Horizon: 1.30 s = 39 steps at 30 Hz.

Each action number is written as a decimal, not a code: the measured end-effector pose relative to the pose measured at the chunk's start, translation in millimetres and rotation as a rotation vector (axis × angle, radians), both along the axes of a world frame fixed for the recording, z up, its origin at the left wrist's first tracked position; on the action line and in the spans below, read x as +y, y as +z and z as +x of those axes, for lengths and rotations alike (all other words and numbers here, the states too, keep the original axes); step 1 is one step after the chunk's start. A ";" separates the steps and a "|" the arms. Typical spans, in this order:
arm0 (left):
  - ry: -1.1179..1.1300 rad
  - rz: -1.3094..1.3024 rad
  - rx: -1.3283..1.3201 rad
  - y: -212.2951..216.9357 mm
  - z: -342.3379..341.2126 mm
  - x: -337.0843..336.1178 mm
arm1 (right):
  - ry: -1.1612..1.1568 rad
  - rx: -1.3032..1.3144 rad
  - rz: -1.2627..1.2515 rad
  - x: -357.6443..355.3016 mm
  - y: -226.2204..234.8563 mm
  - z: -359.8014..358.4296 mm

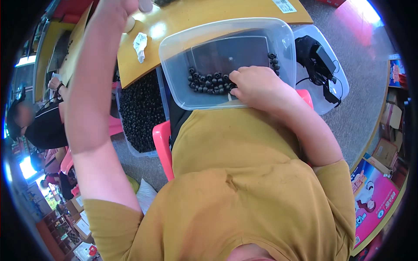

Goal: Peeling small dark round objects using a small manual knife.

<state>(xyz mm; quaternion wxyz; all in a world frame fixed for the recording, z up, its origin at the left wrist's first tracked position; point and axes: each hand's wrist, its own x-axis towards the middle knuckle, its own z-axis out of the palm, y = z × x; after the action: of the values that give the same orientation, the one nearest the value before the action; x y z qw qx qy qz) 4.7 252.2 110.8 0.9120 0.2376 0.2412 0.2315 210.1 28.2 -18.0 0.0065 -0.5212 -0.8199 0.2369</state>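
Picking step: right hand (257, 87) in clear tray (174, 56) on the lap, fingers curled onto black beads (209, 82) at its near edge. Left hand (126, 6) raised far left, grip cannot tell. Next: pinch one bead.

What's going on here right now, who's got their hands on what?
A person in a mustard shirt has a clear plastic tray on their lap. Their right hand rests among small black beads heaped in it. Their left hand is raised to the wooden table, mostly out of frame. A bin of black beads stands beside the pink chair.
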 end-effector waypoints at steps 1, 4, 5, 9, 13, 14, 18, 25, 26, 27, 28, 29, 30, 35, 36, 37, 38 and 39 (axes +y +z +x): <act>0.237 0.368 0.292 -12.8 19.3 -29.2 | 0.006 0.047 -0.027 1.9 -3.2 1.9; 0.490 0.756 0.581 -13.4 44.9 -104.6 | 0.005 0.160 -0.036 1.0 -11.2 6.0; 0.507 0.793 0.570 -12.7 48.4 -125.0 | -0.004 0.223 -0.019 -0.7 -14.2 7.2; 0.579 0.918 0.576 -16.4 31.9 -186.8 | -0.088 0.396 0.108 -1.3 -12.3 2.1; 0.587 0.832 0.566 -43.8 14.5 -219.1 | -0.392 0.877 -0.098 0.4 12.6 -5.6; 0.592 0.824 0.564 -51.5 12.5 -224.1 | -0.536 1.085 -0.305 0.1 17.0 -8.0; 0.547 0.733 0.541 -67.6 15.2 -241.7 | -0.672 1.351 -0.556 -5.1 22.7 -12.8; 0.502 0.976 0.547 -69.1 27.1 -251.6 | -0.592 1.608 -0.660 -25.0 48.9 -20.8; 0.501 0.974 0.549 -69.6 28.2 -252.5 | -0.593 1.609 -0.663 -28.0 54.4 -22.1; 0.549 0.949 0.507 -70.2 28.9 -253.6 | -0.600 1.607 -0.665 -30.8 60.1 -23.5; 0.594 0.924 0.463 -70.7 30.0 -254.5 | -0.607 1.605 -0.664 -33.0 63.6 -23.3; 0.592 0.924 0.465 -70.5 28.9 -255.7 | -0.609 1.608 -0.664 -34.4 64.8 -21.8; 0.603 0.897 0.510 -69.9 26.2 -257.3 | -0.531 1.646 -0.674 -35.5 65.5 -19.8; 0.660 0.989 0.575 -70.4 26.9 -264.5 | -0.427 1.780 -0.673 -41.7 68.5 -18.3; 0.676 1.018 0.540 -68.5 29.3 -265.9 | -0.348 1.794 -0.693 -42.0 65.6 -16.3; 0.692 1.044 0.505 -68.1 31.3 -266.1 | -0.271 1.805 -0.715 -41.4 62.6 -14.4; 0.693 1.043 0.505 -68.3 31.8 -265.9 | -0.271 1.805 -0.716 -40.9 60.7 -13.7; 0.662 1.084 0.511 -68.6 32.1 -265.5 | -0.251 1.789 -0.704 -40.5 59.2 -13.2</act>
<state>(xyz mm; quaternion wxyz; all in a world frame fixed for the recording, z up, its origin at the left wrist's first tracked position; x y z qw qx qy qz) 36.9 -13.3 42.2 0.4598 0.6215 0.3589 0.5230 196.9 -12.2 41.2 0.4969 -0.2042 -0.3323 0.7752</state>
